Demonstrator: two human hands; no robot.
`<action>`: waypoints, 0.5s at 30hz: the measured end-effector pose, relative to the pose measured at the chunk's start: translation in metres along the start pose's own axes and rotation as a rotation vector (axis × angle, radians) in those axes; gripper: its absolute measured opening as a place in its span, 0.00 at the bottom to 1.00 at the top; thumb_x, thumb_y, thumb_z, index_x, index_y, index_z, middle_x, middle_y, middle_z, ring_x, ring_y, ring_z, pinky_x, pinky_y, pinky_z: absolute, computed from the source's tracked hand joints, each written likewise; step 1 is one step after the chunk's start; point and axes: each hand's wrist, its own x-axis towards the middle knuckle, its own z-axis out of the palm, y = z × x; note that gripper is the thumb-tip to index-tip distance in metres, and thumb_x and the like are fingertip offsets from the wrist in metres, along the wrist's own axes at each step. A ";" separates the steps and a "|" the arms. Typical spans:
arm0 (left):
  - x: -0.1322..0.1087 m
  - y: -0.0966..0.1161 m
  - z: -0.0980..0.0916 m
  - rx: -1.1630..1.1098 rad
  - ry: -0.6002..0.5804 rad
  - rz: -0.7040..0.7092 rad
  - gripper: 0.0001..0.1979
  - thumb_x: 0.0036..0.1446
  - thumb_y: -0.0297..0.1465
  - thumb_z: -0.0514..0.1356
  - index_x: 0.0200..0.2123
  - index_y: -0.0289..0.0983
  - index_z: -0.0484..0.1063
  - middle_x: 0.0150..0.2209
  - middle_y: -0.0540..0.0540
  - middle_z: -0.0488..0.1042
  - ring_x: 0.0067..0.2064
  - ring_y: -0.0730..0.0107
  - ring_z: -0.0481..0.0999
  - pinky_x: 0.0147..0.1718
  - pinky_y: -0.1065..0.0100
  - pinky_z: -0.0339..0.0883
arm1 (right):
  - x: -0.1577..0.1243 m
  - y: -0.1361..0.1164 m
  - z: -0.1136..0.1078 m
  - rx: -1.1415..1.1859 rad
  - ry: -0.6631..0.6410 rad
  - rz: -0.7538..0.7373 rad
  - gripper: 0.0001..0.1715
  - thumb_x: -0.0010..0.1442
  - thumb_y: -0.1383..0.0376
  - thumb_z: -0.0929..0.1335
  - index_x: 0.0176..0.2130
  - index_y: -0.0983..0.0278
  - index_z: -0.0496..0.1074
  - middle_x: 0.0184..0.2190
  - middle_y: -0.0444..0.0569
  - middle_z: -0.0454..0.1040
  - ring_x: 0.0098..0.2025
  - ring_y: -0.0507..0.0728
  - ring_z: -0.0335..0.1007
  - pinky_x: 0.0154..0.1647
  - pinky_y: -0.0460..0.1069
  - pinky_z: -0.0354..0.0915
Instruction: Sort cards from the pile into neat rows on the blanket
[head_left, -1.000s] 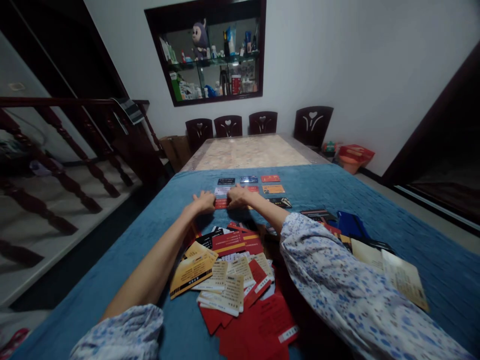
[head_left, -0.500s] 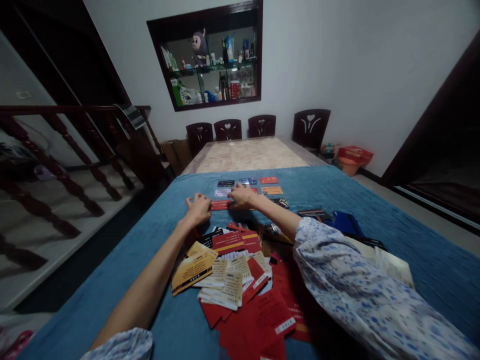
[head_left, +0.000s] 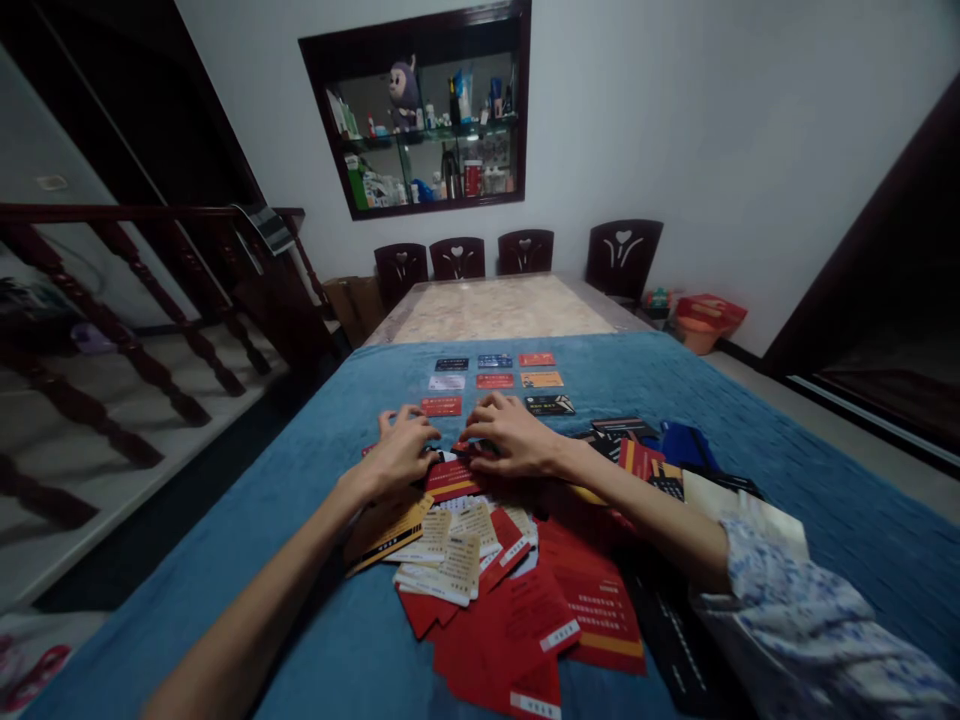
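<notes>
Working with left hand [head_left: 401, 455] and right hand [head_left: 514, 440] open on the card pile [head_left: 457, 565], beware overlapped cards sliding into the laid-out rows [head_left: 495, 380].

Dim room, lit wall niche, edges bowed, blurred.

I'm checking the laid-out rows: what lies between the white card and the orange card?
A red card, flat on the blue cloth, apart from both; the head view shows it.
</notes>
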 end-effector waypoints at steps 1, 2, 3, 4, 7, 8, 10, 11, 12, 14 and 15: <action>-0.004 0.003 0.000 -0.002 -0.016 0.016 0.12 0.56 0.30 0.59 0.42 0.41 0.79 0.48 0.41 0.77 0.61 0.47 0.60 0.58 0.42 0.47 | -0.003 -0.004 0.001 0.001 0.000 -0.018 0.25 0.60 0.53 0.69 0.54 0.60 0.75 0.51 0.56 0.73 0.55 0.67 0.56 0.53 0.62 0.53; -0.008 0.005 0.000 -0.002 -0.029 0.028 0.11 0.56 0.30 0.59 0.41 0.41 0.79 0.47 0.41 0.78 0.61 0.47 0.60 0.58 0.42 0.47 | -0.005 -0.007 0.003 -0.001 -0.003 -0.032 0.26 0.59 0.52 0.69 0.54 0.60 0.74 0.51 0.56 0.73 0.55 0.67 0.55 0.53 0.63 0.52; -0.011 0.007 0.000 -0.003 -0.038 0.039 0.10 0.57 0.30 0.59 0.39 0.41 0.79 0.46 0.42 0.78 0.60 0.48 0.60 0.58 0.43 0.48 | -0.006 -0.010 0.004 -0.007 -0.011 -0.043 0.28 0.59 0.51 0.69 0.55 0.60 0.74 0.52 0.57 0.73 0.56 0.68 0.55 0.53 0.64 0.52; -0.013 0.009 -0.001 -0.005 -0.041 0.051 0.09 0.57 0.31 0.59 0.38 0.41 0.79 0.45 0.42 0.78 0.60 0.48 0.61 0.57 0.43 0.48 | -0.008 -0.013 0.006 -0.016 -0.018 -0.048 0.30 0.59 0.49 0.69 0.56 0.60 0.73 0.53 0.58 0.72 0.56 0.69 0.54 0.53 0.64 0.52; -0.018 0.014 -0.001 -0.014 -0.024 0.082 0.09 0.58 0.31 0.58 0.35 0.40 0.79 0.44 0.42 0.77 0.58 0.49 0.62 0.56 0.45 0.50 | -0.009 -0.018 0.010 -0.047 -0.044 -0.040 0.31 0.59 0.48 0.68 0.55 0.61 0.73 0.55 0.59 0.71 0.57 0.70 0.53 0.53 0.66 0.51; -0.019 0.016 -0.001 -0.016 -0.021 0.085 0.09 0.58 0.31 0.58 0.36 0.40 0.79 0.44 0.42 0.77 0.57 0.49 0.62 0.56 0.45 0.50 | -0.009 -0.019 0.012 -0.053 -0.055 -0.036 0.30 0.59 0.48 0.68 0.54 0.62 0.73 0.54 0.59 0.72 0.57 0.70 0.54 0.53 0.66 0.51; -0.019 0.019 0.000 -0.022 -0.019 0.080 0.10 0.58 0.29 0.57 0.38 0.40 0.79 0.44 0.41 0.77 0.57 0.50 0.63 0.55 0.46 0.51 | -0.010 -0.020 0.014 -0.054 -0.070 -0.030 0.28 0.59 0.48 0.68 0.53 0.61 0.74 0.53 0.58 0.72 0.56 0.69 0.54 0.53 0.66 0.51; -0.019 0.020 0.001 -0.030 -0.017 0.075 0.11 0.58 0.29 0.57 0.40 0.40 0.79 0.44 0.41 0.77 0.56 0.51 0.63 0.55 0.47 0.51 | -0.010 -0.020 0.015 -0.051 -0.071 -0.029 0.28 0.59 0.48 0.68 0.52 0.61 0.74 0.52 0.58 0.73 0.56 0.69 0.54 0.52 0.65 0.51; -0.019 0.021 0.002 -0.041 -0.011 0.071 0.12 0.58 0.29 0.57 0.42 0.40 0.79 0.45 0.41 0.76 0.56 0.51 0.63 0.55 0.47 0.51 | -0.010 -0.020 0.015 -0.048 -0.069 -0.028 0.27 0.59 0.49 0.69 0.52 0.61 0.74 0.52 0.58 0.73 0.56 0.69 0.55 0.52 0.65 0.51; -0.018 0.023 0.004 -0.067 0.010 0.070 0.13 0.58 0.29 0.57 0.44 0.40 0.78 0.46 0.41 0.76 0.56 0.52 0.63 0.55 0.46 0.51 | -0.012 -0.019 0.015 -0.046 -0.063 -0.023 0.27 0.59 0.49 0.69 0.53 0.60 0.74 0.51 0.57 0.74 0.55 0.68 0.56 0.52 0.65 0.51; -0.018 0.024 0.005 -0.076 0.019 0.071 0.13 0.58 0.29 0.57 0.45 0.40 0.78 0.46 0.41 0.76 0.56 0.52 0.63 0.55 0.46 0.50 | -0.013 -0.018 0.015 -0.048 -0.063 -0.021 0.27 0.59 0.50 0.69 0.53 0.61 0.74 0.51 0.57 0.74 0.55 0.68 0.56 0.52 0.65 0.51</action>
